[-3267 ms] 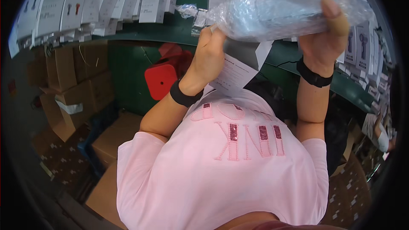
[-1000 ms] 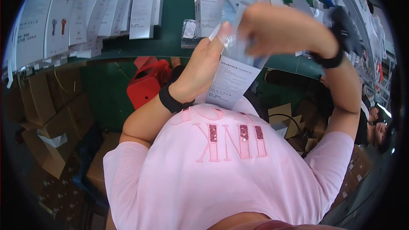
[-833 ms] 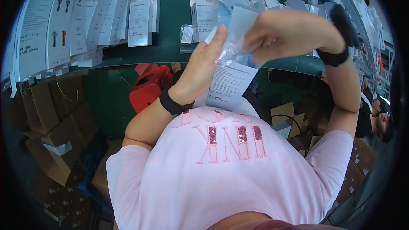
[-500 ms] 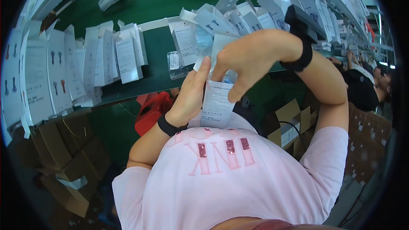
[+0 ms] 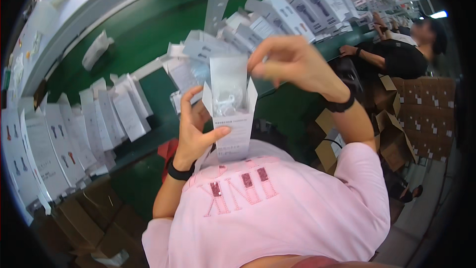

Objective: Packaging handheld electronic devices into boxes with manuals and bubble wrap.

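Observation:
My left hand (image 5: 194,136) is wrapped round a tall white carton (image 5: 233,139), thumb across its printed front. The carton stands upright against my chest with its top flaps raised. Inside its mouth sits a clear plastic bag (image 5: 229,103) with whitish contents that I cannot make out. My right hand (image 5: 285,62) is raised just right of the tall back flap (image 5: 228,72). Its fingers are bent toward the flap's edge and smeared by motion; whether they touch it is unclear.
Rows of white cartons (image 5: 59,144) stand on the green workbench (image 5: 144,34) at left and far right (image 5: 302,10). A metal post (image 5: 218,0) rises at the back. Brown boxes (image 5: 396,139) lie at right and lower left. A co-worker (image 5: 404,54) sits at far right.
My right hand has come up out of the carton's mouth and away from its front. The back flap and bag now show. My view has turned, shifting the bench.

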Motion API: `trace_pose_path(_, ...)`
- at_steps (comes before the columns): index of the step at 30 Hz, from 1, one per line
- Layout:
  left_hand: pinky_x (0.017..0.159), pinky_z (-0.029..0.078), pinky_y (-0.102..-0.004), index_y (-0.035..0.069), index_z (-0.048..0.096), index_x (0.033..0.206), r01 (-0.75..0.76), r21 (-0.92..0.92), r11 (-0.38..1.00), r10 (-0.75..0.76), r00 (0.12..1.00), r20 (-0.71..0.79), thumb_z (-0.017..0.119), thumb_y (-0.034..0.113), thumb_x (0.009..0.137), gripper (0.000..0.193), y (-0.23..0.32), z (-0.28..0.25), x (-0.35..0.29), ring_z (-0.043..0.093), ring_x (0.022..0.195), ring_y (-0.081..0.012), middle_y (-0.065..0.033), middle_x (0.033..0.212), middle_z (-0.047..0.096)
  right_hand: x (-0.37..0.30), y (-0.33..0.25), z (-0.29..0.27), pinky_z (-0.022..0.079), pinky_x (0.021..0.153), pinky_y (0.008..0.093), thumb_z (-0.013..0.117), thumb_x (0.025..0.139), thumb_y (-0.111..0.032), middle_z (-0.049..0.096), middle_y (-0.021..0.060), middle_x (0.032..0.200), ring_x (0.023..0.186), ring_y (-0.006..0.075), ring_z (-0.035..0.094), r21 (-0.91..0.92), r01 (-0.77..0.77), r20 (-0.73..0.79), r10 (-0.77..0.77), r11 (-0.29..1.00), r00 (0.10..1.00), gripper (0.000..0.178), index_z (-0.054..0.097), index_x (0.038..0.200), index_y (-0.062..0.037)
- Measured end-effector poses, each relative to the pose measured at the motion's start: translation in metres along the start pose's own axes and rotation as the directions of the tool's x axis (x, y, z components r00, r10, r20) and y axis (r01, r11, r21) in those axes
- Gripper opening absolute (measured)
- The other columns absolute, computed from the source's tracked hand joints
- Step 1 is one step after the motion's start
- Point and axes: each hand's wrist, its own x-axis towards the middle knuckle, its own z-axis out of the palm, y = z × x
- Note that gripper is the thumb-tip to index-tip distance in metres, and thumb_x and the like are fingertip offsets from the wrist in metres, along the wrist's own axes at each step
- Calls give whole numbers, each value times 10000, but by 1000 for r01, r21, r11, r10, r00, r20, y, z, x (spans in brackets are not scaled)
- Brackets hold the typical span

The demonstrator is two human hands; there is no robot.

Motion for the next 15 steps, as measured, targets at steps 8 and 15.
trace_pose_path(8, 968, 477, -364, 73, 584, 1234, -61, 361, 930, 1, 986, 164, 815, 104, 720, 564, 5, -4, 14, 563, 1143, -239, -130, 1274, 535, -8, 75, 76, 407, 1018, 347, 674, 851, -374, 525, 135, 1330, 1179, 220, 538, 639, -196, 85, 185, 744, 979, 732, 410, 1385, 51)
trace_pose_path(15, 952, 478, -385, 40, 475, 1297, 71, 344, 936, -97, 994, 58, 812, 174, 754, 652, -5, -5, 4, 564, 1133, -239, -127, 1237, 555, -18, 77, 69, 486, 914, 312, 628, 893, -73, 618, 151, 1230, 1089, 202, 598, 187, 269, -117, -250, 945, 961, 297, 645, 1181, 2)
